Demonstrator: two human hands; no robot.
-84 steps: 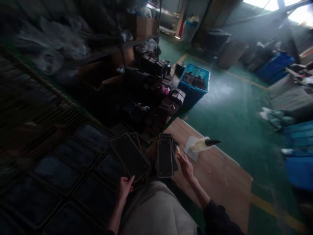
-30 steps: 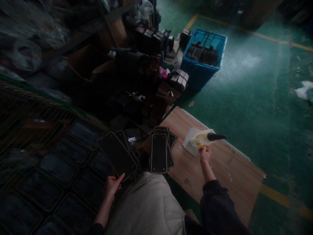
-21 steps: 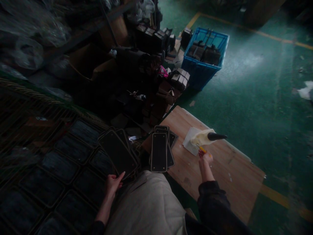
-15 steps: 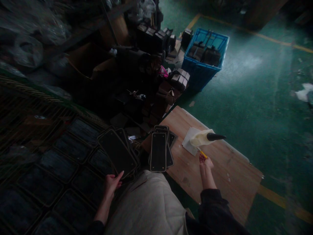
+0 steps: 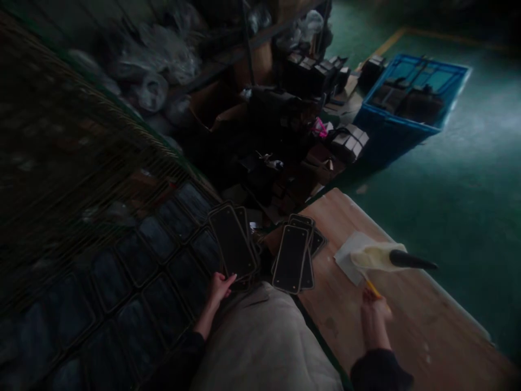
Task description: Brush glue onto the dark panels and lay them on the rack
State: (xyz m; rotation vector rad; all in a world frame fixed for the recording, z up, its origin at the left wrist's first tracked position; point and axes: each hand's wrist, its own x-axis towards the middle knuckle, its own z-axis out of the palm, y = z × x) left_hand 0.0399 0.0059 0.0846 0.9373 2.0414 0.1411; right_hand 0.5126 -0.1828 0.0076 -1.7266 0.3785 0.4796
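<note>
A yellow-handled tool, clasped in the right hand, sits beside a bottle near the wooden board's right edge. The left hand touches a dark panel's near corner; I cannot tell whether it grips.

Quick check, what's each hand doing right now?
Left hand: fingers at the near edge of a dark panel; whether gripping it, cannot tell.
Right hand: closed, holding a yellow stick.
</note>
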